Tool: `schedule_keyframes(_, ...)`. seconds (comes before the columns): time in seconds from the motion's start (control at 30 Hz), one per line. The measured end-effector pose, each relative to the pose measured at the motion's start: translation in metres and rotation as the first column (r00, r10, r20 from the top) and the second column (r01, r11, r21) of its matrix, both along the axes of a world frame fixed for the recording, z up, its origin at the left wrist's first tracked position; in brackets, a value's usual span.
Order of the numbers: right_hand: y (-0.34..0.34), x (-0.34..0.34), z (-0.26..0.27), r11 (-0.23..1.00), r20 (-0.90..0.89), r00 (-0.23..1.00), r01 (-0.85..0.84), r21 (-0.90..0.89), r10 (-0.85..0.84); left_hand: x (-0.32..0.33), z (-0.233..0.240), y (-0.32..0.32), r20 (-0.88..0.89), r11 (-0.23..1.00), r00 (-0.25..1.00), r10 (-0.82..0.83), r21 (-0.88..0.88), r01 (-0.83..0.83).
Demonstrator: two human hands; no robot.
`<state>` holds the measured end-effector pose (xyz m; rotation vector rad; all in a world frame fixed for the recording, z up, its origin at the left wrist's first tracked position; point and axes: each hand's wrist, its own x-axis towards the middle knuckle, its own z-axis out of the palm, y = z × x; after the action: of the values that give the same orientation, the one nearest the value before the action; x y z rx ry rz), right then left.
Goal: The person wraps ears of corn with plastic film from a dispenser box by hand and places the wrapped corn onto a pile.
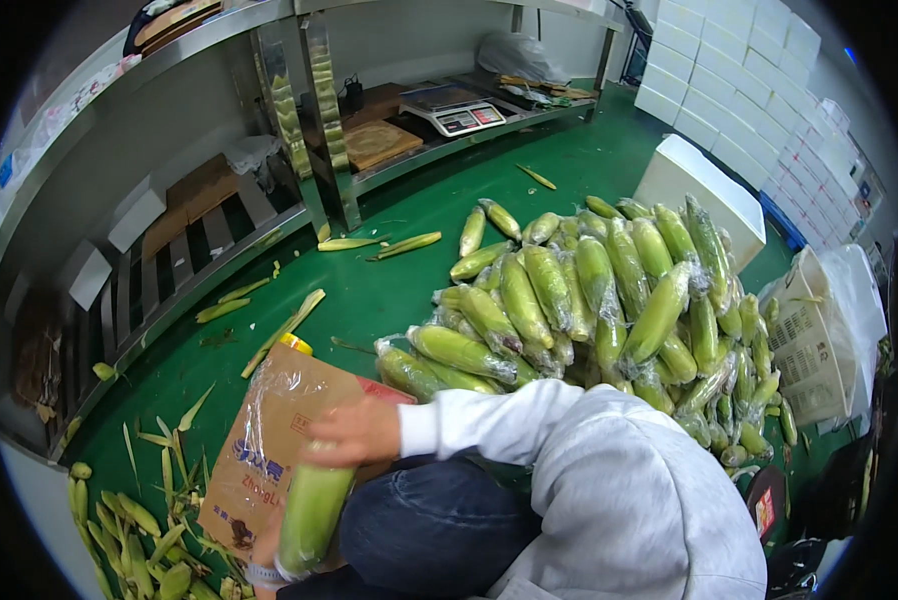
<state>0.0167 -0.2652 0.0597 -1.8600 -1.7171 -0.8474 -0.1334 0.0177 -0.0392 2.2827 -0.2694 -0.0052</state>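
Note:
An ear of corn in green husk [315, 510] lies across a brown cardboard sheet [269, 405] covered with clear plastic film. My right hand [355, 431] is closed over the ear's upper end. At its lower end is my left hand [269, 536], mostly hidden behind the ear, with a band at the wrist; its fingers cannot be made out. A large heap of film-wrapped corn ears [546, 285] rises beyond my right sleeve. Just past the cardboard's far edge sits a yellow roll [296, 344], partly covered.
Unwrapped ears and husk scraps [141, 525] lie at lower left. A metal shelf rack [216, 259] with a weighing scale [460, 118] stands beyond the green floor. At right are a white foam box [708, 195], a plastic basket [813, 345] and stacked white boxes [726, 82].

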Motion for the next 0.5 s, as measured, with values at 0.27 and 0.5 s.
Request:
schedule_keyframes(0.27,-0.208,0.056,0.061,0.319,-0.421,0.218,0.93,-0.184,-0.88,-0.075,0.064,0.031,-0.682,0.599,0.658,0.318,-0.393,-0.698)
schedule_keyframes(0.5,-0.453,0.078,0.13,-0.469,-0.155,-0.501,0.859,-0.204,-0.851,-0.132,0.049,0.019,-0.655,0.683,0.589,0.473,-0.149,-0.715)
